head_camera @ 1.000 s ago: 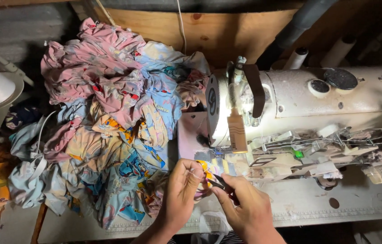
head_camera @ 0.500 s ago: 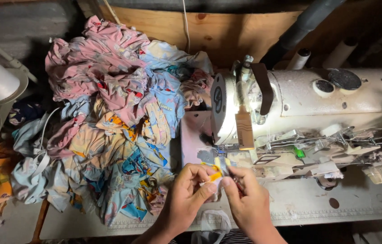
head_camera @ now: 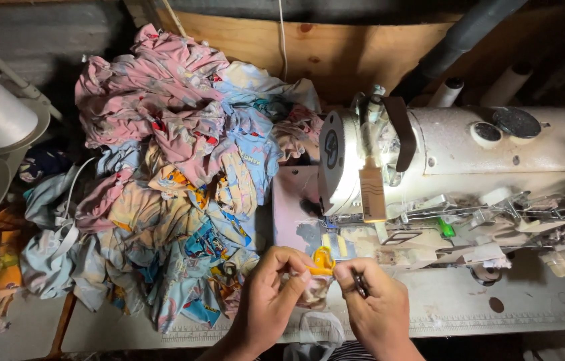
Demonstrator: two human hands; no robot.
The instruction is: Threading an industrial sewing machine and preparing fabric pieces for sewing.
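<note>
while both grips pinch it, the yellow fabric strip runs left-right between left hand and right hand.

Small yellow-orange fabric piece is sitting pinched between the fingertips of both hands, low centre of the head view, just in front of the sewing machine's needle area. It is looking crumpled and folded, with 1 thin edge stretching sideways between the fingers. Below it a pale printed scrap is hanging, bunched, partly hidden behind the hands, over the table edge.
</note>
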